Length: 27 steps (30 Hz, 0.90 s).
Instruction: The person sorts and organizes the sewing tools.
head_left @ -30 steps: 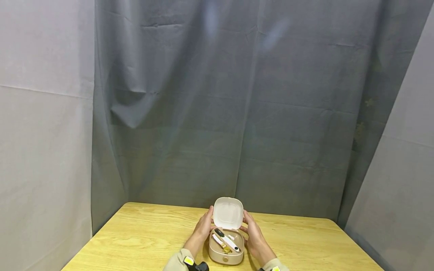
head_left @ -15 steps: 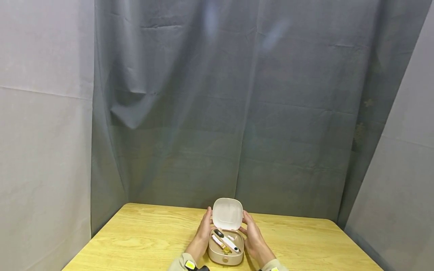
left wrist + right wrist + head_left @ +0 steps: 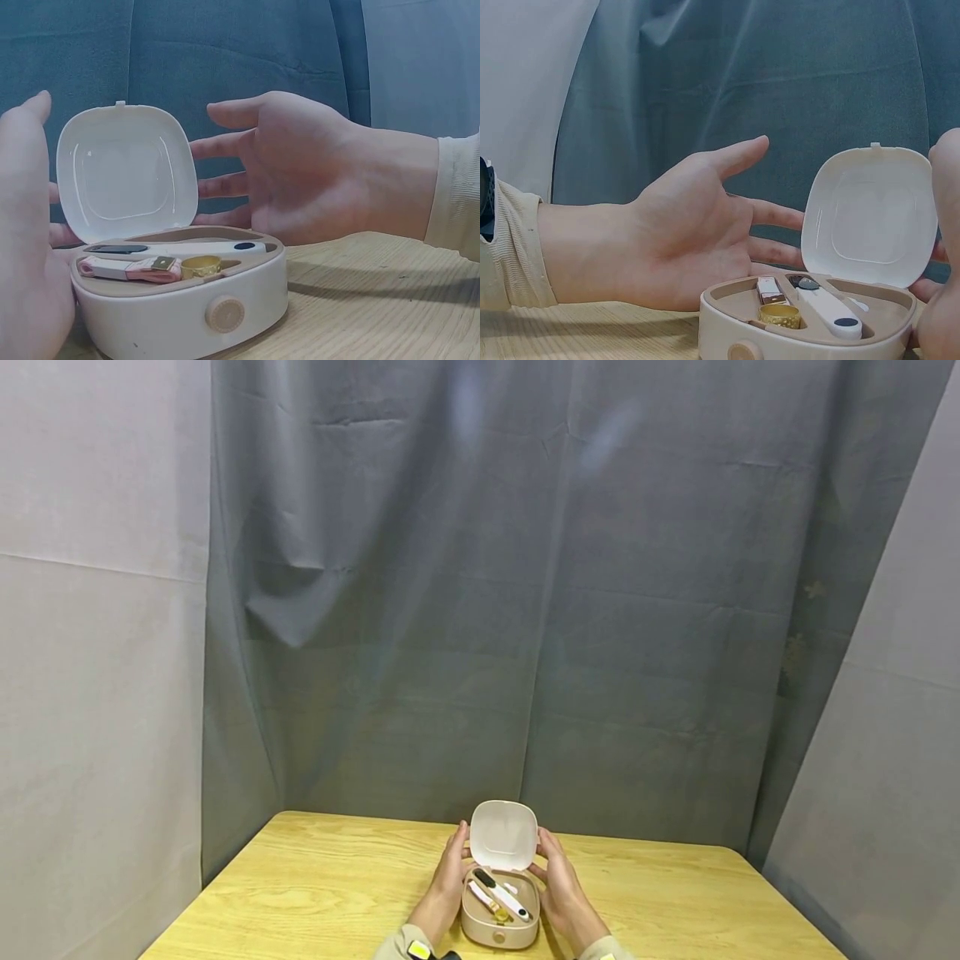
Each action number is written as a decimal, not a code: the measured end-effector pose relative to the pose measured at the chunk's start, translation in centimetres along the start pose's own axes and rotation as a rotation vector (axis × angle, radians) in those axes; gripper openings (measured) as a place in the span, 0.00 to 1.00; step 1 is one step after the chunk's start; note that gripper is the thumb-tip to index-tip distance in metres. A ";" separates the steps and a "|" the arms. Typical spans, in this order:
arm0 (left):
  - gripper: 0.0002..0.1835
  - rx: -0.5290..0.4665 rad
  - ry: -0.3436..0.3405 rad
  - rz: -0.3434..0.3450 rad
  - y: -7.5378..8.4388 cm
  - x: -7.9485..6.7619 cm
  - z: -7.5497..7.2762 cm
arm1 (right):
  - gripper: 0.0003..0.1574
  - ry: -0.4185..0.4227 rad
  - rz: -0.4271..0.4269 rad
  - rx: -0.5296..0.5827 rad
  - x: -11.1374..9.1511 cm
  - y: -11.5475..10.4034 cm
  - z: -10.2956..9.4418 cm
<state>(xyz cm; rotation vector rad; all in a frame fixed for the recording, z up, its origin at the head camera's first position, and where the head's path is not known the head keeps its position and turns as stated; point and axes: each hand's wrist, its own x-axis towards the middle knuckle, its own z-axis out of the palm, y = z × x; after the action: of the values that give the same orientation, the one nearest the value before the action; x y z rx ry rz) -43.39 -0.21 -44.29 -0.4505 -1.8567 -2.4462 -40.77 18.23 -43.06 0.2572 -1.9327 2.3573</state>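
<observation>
A small cream box [image 3: 480, 929] stands on the table with its white lid [image 3: 504, 835] raised upright on the hinge. To its left is my left hand [image 3: 447, 878], palm facing in and fingers reaching behind the lid's edge. Mirroring it on the right, my right hand [image 3: 562, 887] has extended fingers at the lid's other side. Neither hand curls round anything. Inside the box lie a slim white tool [image 3: 191, 248] with a dark end and dark button, a folded pink-and-white strip [image 3: 131, 268] and a gold ring-shaped piece [image 3: 780, 315]. Fingertips are partly hidden behind the lid.
The box sits on a light wooden table [image 3: 322, 893] near its front side. A grey curtain [image 3: 420, 610] hangs behind the table, with pale cloth walls [image 3: 97, 693] at the sides. A round tan knob [image 3: 225, 313] is on the box's front.
My left hand has shifted very slightly right and closer to the box. The box, its contents and my right hand look almost the same.
</observation>
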 end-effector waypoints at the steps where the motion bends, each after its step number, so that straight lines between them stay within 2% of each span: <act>1: 0.41 0.000 0.001 -0.001 0.0 0.0 0.0 | 0.45 0.002 -0.002 -0.001 0.0 0.0 0.0; 27: 0.34 -0.014 0.029 0.047 -0.3 -0.4 0.1 | 0.41 0.022 -0.002 -0.013 0.0 -0.1 0.2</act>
<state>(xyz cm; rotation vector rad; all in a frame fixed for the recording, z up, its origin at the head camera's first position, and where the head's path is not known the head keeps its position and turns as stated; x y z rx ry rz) -43.03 -0.06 -44.60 -0.4512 -1.7988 -2.4236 -40.71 18.09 -42.96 0.2312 -1.9365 2.3361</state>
